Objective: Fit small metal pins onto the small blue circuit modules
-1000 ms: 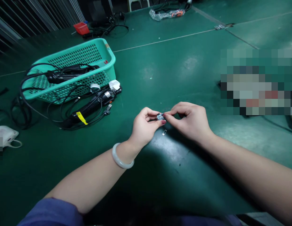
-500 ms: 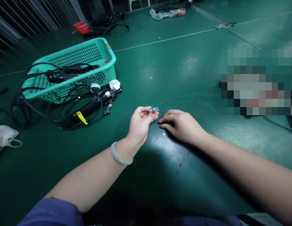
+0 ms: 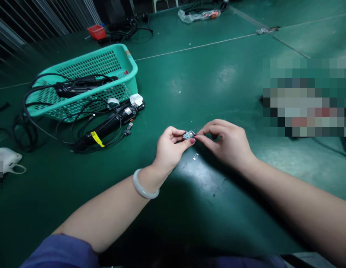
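Left hand (image 3: 169, 148), bare and with a pale, smooth ring-shaped bangle (image 3: 137, 184) on its wrist, pinches a small, flat, blue-grey rectangular piece (image 3: 189, 134) between thumb and fingers, as I see it through the head camera; the bare right hand (image 3: 231, 140) has thumb and forefinger drawn close together at the right end of that piece, though I cannot tell whether they grip it; slightly nearer, between the hands, a tiny white-edged rectangular strip (image 3: 195, 156) lies on the smooth, dark green tabletop (image 3: 212, 95).

At the left edge I have a white plastic device with a loop (image 3: 6, 158); to the right of it and farther, a black, elongated tool with a yellow tag (image 3: 110, 124) lies among cables, just beside a turquoise, perforated plastic basket (image 3: 133, 87) that holds more black equipment (image 3: 75, 90); well to the right, pixelation hides an object from me.

Far left I see a small red plastic bin (image 3: 97, 32); far centre, a clear plastic-wrapped bundle with an orange part (image 3: 192, 16).
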The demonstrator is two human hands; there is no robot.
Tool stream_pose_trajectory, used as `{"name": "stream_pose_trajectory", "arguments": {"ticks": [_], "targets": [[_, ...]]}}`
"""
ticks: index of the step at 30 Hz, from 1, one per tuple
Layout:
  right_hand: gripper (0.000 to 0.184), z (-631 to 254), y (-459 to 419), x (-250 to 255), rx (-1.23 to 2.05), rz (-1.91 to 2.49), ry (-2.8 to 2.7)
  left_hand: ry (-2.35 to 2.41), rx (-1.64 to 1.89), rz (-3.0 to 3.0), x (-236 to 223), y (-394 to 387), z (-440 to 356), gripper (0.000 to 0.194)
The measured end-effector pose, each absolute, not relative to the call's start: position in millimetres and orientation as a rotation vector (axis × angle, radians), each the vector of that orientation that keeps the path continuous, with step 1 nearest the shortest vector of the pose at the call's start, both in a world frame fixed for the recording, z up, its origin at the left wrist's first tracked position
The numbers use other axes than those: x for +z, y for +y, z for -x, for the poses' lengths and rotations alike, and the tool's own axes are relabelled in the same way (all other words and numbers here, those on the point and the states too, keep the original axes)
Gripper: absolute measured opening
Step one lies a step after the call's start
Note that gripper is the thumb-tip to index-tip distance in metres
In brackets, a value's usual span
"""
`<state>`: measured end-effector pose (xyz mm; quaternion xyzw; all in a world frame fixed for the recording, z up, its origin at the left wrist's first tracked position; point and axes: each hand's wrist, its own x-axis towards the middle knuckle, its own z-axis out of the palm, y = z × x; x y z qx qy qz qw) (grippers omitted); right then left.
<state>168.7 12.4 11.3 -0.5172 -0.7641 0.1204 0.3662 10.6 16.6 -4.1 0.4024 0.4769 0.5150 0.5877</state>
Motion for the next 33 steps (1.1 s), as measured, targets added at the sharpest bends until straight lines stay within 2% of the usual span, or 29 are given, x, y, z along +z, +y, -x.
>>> {"name": "stream_pose_trajectory", "arguments": {"ticks": [12, 22, 33], "targets": [[0.011, -172.3, 12.5, 10.4, 0.150, 1.306, -2.055, 1.104, 1.176, -1.026, -1.5, 14.5, -11.1, 0.037], [0.021, -175.9, 14.5, 6.9, -0.034, 1.223, -2.178, 0.986, 1.121, -0.904, -3.4, 16.7, -8.5, 0.038], [0.022, -177.5, 11.4, 11.5, 0.146, 1.263, -1.982, 0.980, 1.121, -0.769, -4.8, 17.7, -8.2, 0.037]]}}
